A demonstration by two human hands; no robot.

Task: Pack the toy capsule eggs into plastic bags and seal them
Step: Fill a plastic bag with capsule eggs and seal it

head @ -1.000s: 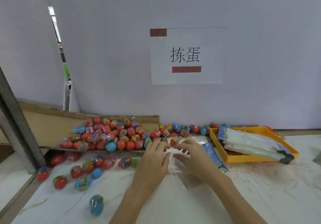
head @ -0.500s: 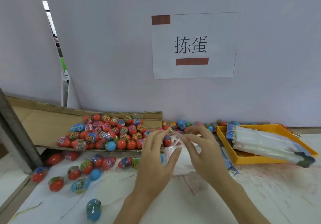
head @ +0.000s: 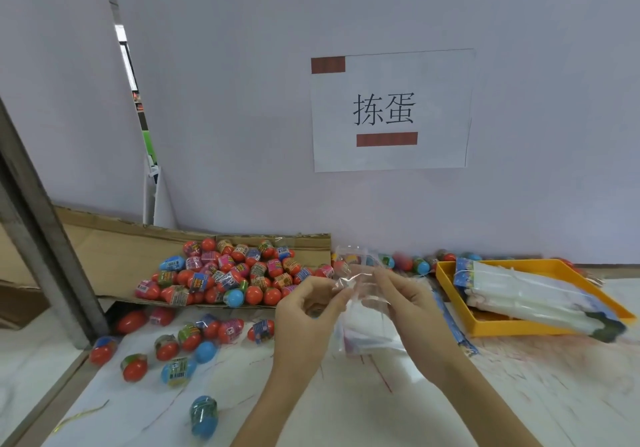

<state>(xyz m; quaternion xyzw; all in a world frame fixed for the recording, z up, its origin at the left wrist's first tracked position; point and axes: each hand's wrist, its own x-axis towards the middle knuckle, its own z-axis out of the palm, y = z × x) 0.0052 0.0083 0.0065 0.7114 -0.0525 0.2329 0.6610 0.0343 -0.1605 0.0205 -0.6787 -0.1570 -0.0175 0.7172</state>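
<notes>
Above the table, between my two hands, hangs a clear plastic bag. My left hand pinches its left edge and my right hand pinches its right side. A heap of red and blue toy capsule eggs lies on a flattened cardboard sheet at the left. Several loose eggs are scattered on the white table in front of it. One blue egg lies alone near the front. A small stack of flat bags lies on the table under my hands.
An orange tray at the right holds bundles of plastic bags. More eggs line the back wall. A paper sign hangs on that wall. A grey metal post slants at the left, by the table's left edge.
Both hands have risen from the stack on the table with one clear bag pinched between them. The camera tilted, so the scene sits lower in view.
</notes>
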